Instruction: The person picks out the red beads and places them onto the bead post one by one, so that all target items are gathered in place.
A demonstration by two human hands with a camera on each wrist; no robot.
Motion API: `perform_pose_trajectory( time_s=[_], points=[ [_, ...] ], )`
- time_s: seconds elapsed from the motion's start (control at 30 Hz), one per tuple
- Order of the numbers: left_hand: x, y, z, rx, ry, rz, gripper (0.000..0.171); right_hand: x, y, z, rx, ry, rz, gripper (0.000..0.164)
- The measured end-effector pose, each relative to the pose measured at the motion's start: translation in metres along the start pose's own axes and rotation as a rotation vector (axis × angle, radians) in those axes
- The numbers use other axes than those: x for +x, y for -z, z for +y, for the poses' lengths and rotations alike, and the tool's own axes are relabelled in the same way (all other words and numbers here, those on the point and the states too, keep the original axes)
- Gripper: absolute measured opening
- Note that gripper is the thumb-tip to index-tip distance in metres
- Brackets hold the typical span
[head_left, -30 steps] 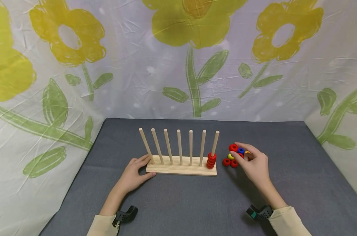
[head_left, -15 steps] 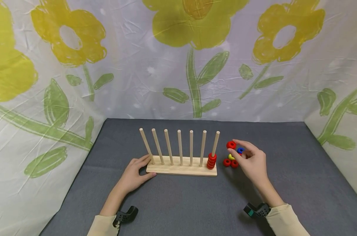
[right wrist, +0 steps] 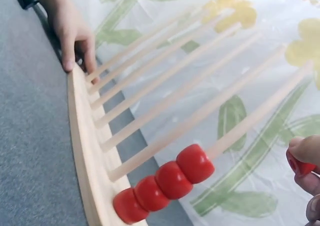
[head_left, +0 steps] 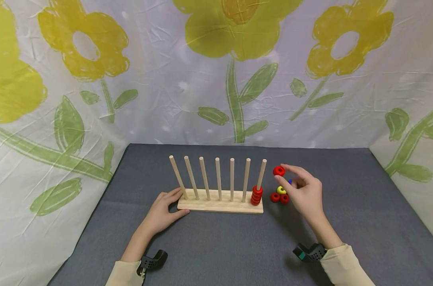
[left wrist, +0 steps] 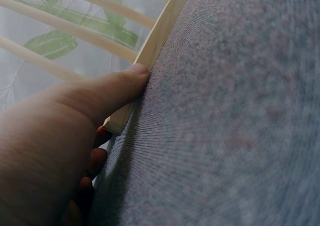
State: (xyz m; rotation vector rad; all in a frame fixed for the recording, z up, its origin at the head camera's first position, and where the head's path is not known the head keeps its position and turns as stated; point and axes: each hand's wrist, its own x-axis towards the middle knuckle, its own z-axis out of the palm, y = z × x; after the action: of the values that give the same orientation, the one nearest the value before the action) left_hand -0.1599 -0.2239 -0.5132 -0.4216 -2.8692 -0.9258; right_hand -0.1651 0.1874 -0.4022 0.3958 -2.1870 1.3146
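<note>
A wooden peg board (head_left: 216, 205) with several upright pegs stands on the cloth. Several red beads (right wrist: 174, 180) are stacked on its rightmost peg; the other pegs are bare. At the board's left end, my left hand (head_left: 161, 212) grips the base, thumb on the front edge and fingers behind, as the left wrist view also shows. Between thumb and fingertip, my right hand (head_left: 306, 194) pinches a red bead (head_left: 279, 171), raised to the right of the rightmost peg and apart from it. The right hand's other fingers are curled; what may lie inside them is hidden.
Loose beads lie on the dark grey cloth (head_left: 223, 250) right of the board: a yellow bead (head_left: 281, 190), two red beads (head_left: 275, 197) and a blue bead (head_left: 290, 181), partly covered by the right hand. A flower-printed curtain (head_left: 148, 115) hangs behind the table.
My right hand has lifted the red bead off the loose group and moved slightly left and up, toward the rightmost peg. The left hand and board have stayed put.
</note>
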Motion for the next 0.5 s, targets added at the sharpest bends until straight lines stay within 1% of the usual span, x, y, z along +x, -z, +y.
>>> perform_pose_trajectory(
  time_s=[0.07,0.3,0.5],
  points=[
    [0.0,0.0,-0.001,0.001,-0.002,0.0,0.075,0.002,0.001,-0.008,0.012,0.006,0.002,0.034],
    [0.0,-0.001,-0.002,-0.003,-0.007,0.003,0.075,0.007,0.0,-0.014,0.037,0.023,0.009,0.033],
    [0.001,-0.002,-0.003,-0.005,-0.009,0.005,0.075,0.011,-0.001,-0.022,0.059,0.006,0.011,0.033]
  ],
)
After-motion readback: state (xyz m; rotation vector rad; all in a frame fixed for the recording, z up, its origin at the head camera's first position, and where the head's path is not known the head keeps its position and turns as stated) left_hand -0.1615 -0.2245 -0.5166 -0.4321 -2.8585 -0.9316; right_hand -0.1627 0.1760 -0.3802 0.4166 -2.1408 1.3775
